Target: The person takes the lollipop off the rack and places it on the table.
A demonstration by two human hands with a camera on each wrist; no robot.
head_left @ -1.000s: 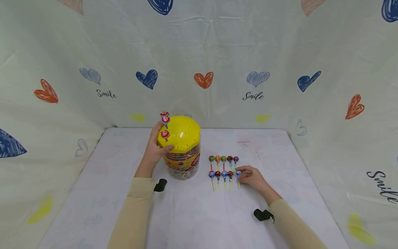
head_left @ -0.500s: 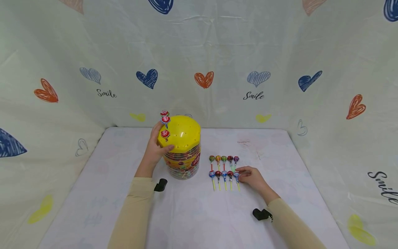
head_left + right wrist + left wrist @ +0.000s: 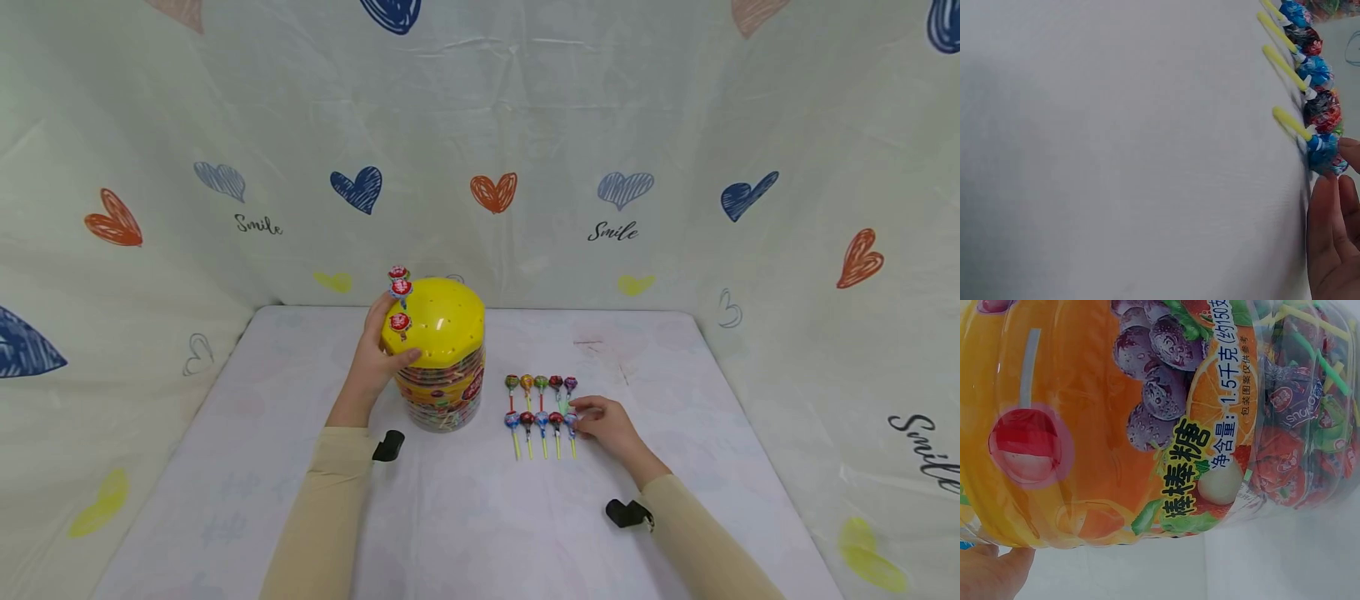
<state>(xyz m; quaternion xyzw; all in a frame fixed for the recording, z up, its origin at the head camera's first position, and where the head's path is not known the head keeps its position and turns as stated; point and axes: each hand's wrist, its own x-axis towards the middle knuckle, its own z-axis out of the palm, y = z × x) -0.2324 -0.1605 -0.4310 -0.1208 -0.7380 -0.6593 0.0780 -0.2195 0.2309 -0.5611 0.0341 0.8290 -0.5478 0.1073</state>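
Note:
A clear candy jar (image 3: 442,396) with a yellow lid (image 3: 442,325) stands left of centre. Three lollipops (image 3: 400,322) stick up from the lid's left side. My left hand (image 3: 371,367) grips the jar at the lid, thumb on the near rim; in the left wrist view the jar's fruit label (image 3: 1166,425) fills most of the picture. Right of the jar, lollipops lie in two rows. My right hand (image 3: 607,425) pinches the blue-wrapped lollipop (image 3: 1324,153) at the right end of the near row, its yellow stick pointing towards me.
The far row of lollipops (image 3: 541,382) lies just behind the near row (image 3: 542,421), heads away from me. A white cloth-covered table (image 3: 465,533) bears everything. Behind it hangs a curtain (image 3: 555,258) printed with hearts. Black wrist cameras (image 3: 628,513) are on both wrists.
My right hand has slid the end lollipop of the near row slightly left, closer to its neighbour, and its stick has straightened. The left hand and jar stay put.

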